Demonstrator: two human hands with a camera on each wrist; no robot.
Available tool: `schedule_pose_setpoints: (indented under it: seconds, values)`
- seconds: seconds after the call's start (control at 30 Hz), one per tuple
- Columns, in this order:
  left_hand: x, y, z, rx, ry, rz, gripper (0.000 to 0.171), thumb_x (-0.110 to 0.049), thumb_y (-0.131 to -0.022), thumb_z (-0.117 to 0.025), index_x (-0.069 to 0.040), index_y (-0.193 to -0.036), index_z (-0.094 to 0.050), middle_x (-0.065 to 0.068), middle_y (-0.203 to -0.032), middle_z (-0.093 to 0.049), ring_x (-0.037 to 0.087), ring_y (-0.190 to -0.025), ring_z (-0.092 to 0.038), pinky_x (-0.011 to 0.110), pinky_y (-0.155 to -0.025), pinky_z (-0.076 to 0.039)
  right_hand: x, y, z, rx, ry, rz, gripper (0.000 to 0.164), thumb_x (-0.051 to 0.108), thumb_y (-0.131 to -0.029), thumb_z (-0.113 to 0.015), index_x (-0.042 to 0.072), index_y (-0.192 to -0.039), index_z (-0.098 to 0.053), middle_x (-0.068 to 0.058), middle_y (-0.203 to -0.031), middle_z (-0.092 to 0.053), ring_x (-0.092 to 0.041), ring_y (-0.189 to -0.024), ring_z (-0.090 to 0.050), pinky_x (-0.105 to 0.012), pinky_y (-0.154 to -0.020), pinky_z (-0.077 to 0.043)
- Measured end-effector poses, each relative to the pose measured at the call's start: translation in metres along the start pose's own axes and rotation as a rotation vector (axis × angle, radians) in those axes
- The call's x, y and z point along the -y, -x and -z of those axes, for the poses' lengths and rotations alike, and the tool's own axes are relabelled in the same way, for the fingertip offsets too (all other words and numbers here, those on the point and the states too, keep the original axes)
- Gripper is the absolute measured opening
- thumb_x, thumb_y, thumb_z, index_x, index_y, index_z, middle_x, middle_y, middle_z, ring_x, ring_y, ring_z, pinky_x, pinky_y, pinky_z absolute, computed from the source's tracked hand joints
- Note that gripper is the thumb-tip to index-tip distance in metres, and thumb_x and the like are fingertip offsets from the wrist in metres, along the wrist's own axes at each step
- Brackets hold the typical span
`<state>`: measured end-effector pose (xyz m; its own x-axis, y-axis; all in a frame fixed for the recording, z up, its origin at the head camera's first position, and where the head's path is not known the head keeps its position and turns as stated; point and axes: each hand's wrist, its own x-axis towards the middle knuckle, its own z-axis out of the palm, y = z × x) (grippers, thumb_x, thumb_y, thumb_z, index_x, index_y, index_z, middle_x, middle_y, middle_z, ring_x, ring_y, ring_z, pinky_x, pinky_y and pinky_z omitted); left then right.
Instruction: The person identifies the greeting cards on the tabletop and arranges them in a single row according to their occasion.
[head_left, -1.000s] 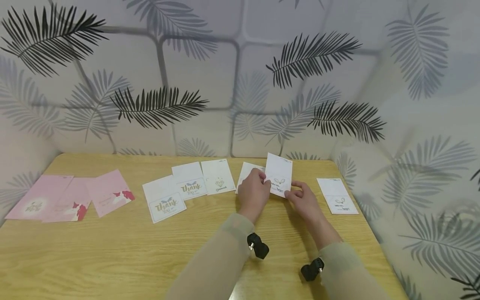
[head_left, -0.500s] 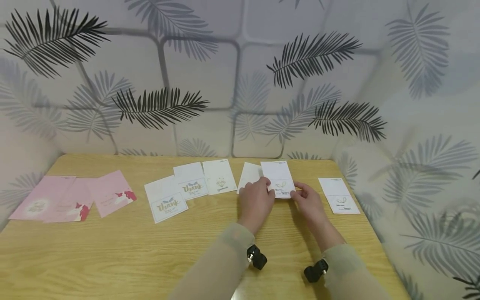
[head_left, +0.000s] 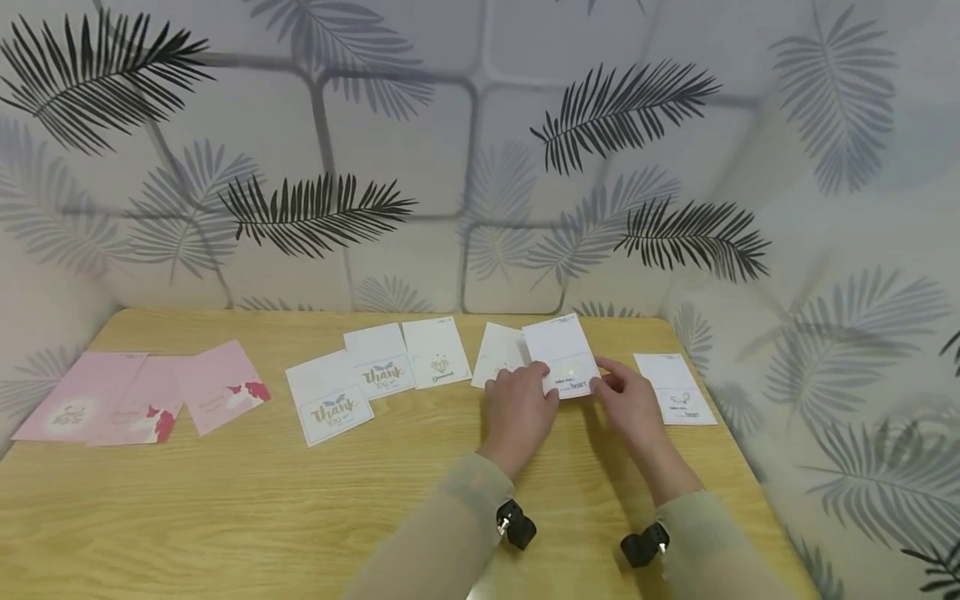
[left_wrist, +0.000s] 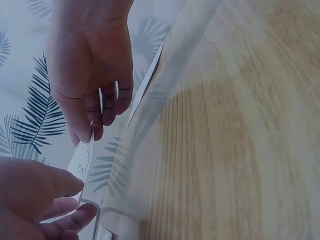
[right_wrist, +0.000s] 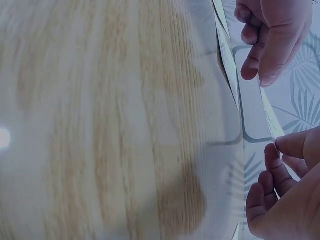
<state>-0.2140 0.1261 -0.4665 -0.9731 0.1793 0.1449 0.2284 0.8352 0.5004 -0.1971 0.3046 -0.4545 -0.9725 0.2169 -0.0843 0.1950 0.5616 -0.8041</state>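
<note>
A white card with a gold drawing and the word "heart" is held between both hands at the right of the table's middle. My left hand pinches its lower left edge between thumb and fingers. At its lower right edge, my right hand pinches it the same way. Both wrist views show the card nearly edge-on, raised off the table between the two hands. Partly behind it and my left hand lies another white card. To the right, a matching "heart" card lies flat.
Several more cards lie along the back of the wooden table: pink cards at the left, "Thank You" cards and a white card with a diamond drawing nearer the middle. A leaf-patterned wall stands behind.
The held card was upright and tilted, then moved left and down beside the neighbouring white card. Now it is turned counterclockwise, and both hands have shifted slightly right.
</note>
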Motion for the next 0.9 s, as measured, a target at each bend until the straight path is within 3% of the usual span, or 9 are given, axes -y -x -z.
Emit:
schedule_pose_setpoints:
  seconds: [0.5, 0.67, 0.9]
  values:
    - [-0.015, 0.009, -0.007, -0.003, 0.024, -0.084, 0.038, -0.030, -0.100, -0.085, -0.020, -0.135, -0.077, -0.003, -0.118, -0.082, 0.028, -0.098, -0.071, 0.041, -0.086, -0.051, -0.004, 0.010, 0.015, -0.078, 0.092, -0.002, 0.046, 0.022, -0.112, -0.061, 0.003, -0.154, -0.060, -0.021, -0.131, -0.066, -0.038, -0.121, -0.061, -0.051, -0.097, -0.050]
    - [-0.021, 0.012, -0.012, 0.020, 0.007, -0.106, 0.038, -0.031, -0.101, -0.084, -0.020, -0.137, -0.077, -0.003, -0.126, -0.080, 0.027, -0.102, -0.071, 0.040, -0.087, -0.050, -0.012, 0.014, 0.021, -0.084, 0.117, 0.000, 0.047, 0.023, -0.111, -0.061, 0.002, -0.153, -0.061, -0.020, -0.129, -0.067, -0.036, -0.117, -0.062, -0.049, -0.093, -0.050]
    - [-0.031, 0.014, -0.018, -0.006, -0.024, -0.150, 0.037, -0.033, -0.099, -0.085, -0.021, -0.133, -0.078, -0.004, -0.123, -0.081, 0.024, -0.102, -0.072, 0.036, -0.082, -0.047, -0.021, 0.015, 0.032, -0.117, 0.165, 0.004, 0.045, 0.023, -0.110, -0.063, 0.002, -0.150, -0.064, -0.020, -0.126, -0.070, -0.037, -0.113, -0.063, -0.050, -0.093, -0.049]
